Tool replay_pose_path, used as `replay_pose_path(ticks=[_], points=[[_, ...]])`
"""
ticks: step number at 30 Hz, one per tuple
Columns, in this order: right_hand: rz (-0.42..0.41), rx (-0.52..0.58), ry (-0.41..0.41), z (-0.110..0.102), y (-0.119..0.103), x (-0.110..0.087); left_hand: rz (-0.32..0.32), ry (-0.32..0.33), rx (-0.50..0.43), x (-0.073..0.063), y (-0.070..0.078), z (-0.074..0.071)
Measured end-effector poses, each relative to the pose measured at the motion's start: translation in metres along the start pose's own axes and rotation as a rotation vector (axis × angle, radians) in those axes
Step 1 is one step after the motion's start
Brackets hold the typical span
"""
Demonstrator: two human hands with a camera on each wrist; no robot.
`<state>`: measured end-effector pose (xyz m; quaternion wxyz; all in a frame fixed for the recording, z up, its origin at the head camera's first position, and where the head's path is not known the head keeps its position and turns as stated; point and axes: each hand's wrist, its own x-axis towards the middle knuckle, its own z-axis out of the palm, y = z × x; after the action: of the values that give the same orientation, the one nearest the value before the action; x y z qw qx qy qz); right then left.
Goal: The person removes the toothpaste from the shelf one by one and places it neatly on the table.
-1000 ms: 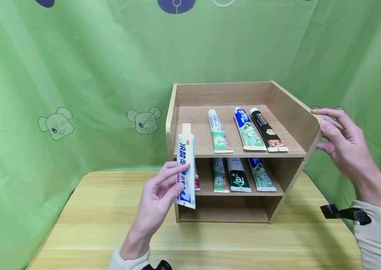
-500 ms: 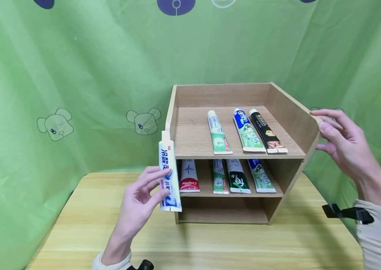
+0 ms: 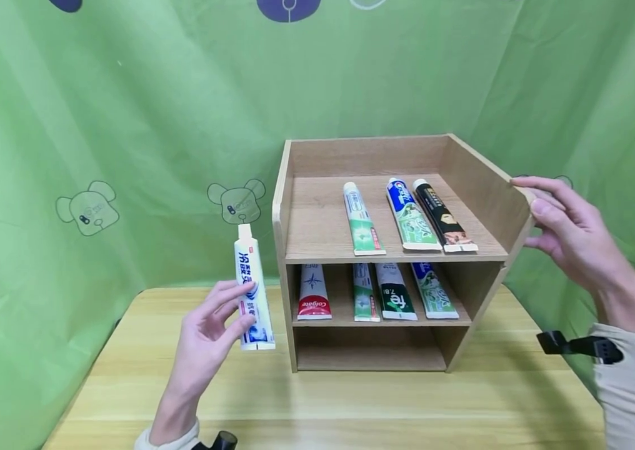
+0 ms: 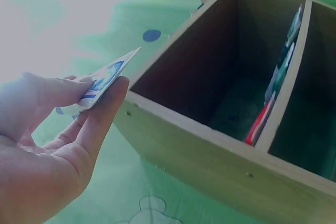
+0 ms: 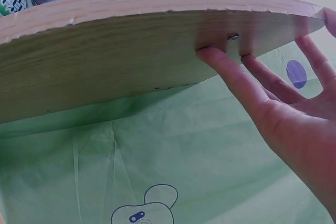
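My left hand [image 3: 205,340] pinches a white and blue toothpaste tube [image 3: 254,294] between thumb and fingers, left of the wooden shelf [image 3: 284,250] and apart from it. Its white cap points up. The left wrist view shows the crimped end of this tube [image 4: 107,80] beyond the thumb. At the shelf's right side, my right hand [image 3: 582,244] rests its fingers on the upper side panel near the front edge. In the right wrist view, fairly straight fingers [image 5: 231,74] touch the panel's outer face [image 5: 131,61].
On the top tier lie a green and white tube [image 3: 364,222], a blue and green tube [image 3: 413,215] and a black tube [image 3: 445,215]. The middle tier holds a red and white Colgate tube [image 3: 314,294] and several others. A wooden table [image 3: 351,412] carries the shelf; green cloth [image 3: 182,94] hangs behind.
My left hand has carried the toothpaste tube leftward, from in front of the shelf's left side to beside it. The Colgate tube has come into full sight. My right hand stays on the panel.
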<state>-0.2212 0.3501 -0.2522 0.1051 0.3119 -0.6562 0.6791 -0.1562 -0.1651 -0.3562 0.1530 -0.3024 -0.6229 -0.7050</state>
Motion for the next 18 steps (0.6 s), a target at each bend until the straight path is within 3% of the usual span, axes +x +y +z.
replay_pose_path(ticks=[6, 11, 18], points=[[-0.009, 0.015, 0.005, 0.0, 0.001, 0.0, -0.045, 0.016, 0.001, -0.001, -0.011, -0.007], [-0.054, 0.088, -0.051, -0.003, 0.006, 0.0, -0.114, 0.032, 0.004, -0.001, -0.019, -0.011], [-0.081, 0.134, -0.077, -0.005, 0.01, -0.001, -0.119, 0.071, 0.045, 0.001, -0.035, -0.016]])
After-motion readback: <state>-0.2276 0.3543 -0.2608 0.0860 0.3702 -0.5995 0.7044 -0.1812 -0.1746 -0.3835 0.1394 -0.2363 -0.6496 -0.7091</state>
